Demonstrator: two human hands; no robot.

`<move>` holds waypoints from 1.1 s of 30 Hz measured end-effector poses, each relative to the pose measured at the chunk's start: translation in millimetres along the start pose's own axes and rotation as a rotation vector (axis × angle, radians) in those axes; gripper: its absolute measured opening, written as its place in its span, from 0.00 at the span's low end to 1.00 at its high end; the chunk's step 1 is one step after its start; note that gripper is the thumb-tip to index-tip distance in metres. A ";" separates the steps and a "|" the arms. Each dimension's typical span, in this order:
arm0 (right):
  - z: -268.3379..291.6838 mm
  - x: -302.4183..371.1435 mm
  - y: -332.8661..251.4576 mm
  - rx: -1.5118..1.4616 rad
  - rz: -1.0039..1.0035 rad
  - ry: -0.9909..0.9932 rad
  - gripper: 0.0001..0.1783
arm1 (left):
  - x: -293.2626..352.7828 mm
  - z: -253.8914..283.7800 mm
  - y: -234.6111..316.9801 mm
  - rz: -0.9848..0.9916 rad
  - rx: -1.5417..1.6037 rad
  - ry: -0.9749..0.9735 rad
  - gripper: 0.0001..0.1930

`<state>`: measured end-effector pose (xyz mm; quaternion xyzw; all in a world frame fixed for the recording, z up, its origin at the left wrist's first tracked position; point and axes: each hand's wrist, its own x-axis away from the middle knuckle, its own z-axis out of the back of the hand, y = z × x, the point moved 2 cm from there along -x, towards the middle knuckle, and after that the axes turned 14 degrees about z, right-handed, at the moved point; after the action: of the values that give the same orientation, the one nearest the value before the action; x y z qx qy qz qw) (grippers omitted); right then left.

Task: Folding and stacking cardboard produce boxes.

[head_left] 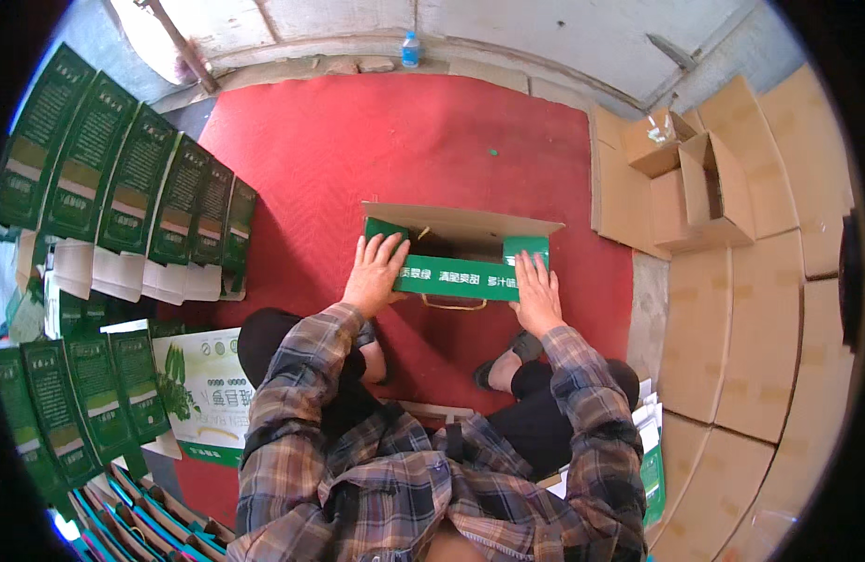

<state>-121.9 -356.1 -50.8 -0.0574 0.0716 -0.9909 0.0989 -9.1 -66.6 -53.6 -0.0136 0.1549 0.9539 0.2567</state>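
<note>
In front of me, a green cardboard carton [456,278] stands above the red mat between my feet. Its top gapes, and a plain brown flap [470,218] stands up along the far side. A thin rope handle [453,304] hangs from the near face, and a bit of cord shows inside. My left hand [373,273] clasps the left end, fingers over the top edge and thumb at the near face. At the opposite end, my right hand [535,295] grips the corner, with its fingers laid over the green end flap. Much of the carton's inside is in shadow.
Rows of green cartons [124,178] are stacked at left, above a white and green carton [208,393]. Brown cardboard boxes [704,328] line the right side, with an opened one [713,192] among them. A small bottle [411,50] stands beyond the red mat [358,131].
</note>
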 end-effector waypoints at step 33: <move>87.6 44.7 110.0 -0.833 -0.308 0.601 0.21 | 20.5 183.3 35.6 0.404 0.844 0.710 0.42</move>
<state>-133.5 -483.4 22.9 0.1847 0.4744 -0.8545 -0.1035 -34.6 -30.4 129.0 -0.1990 0.5974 0.7767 -0.0145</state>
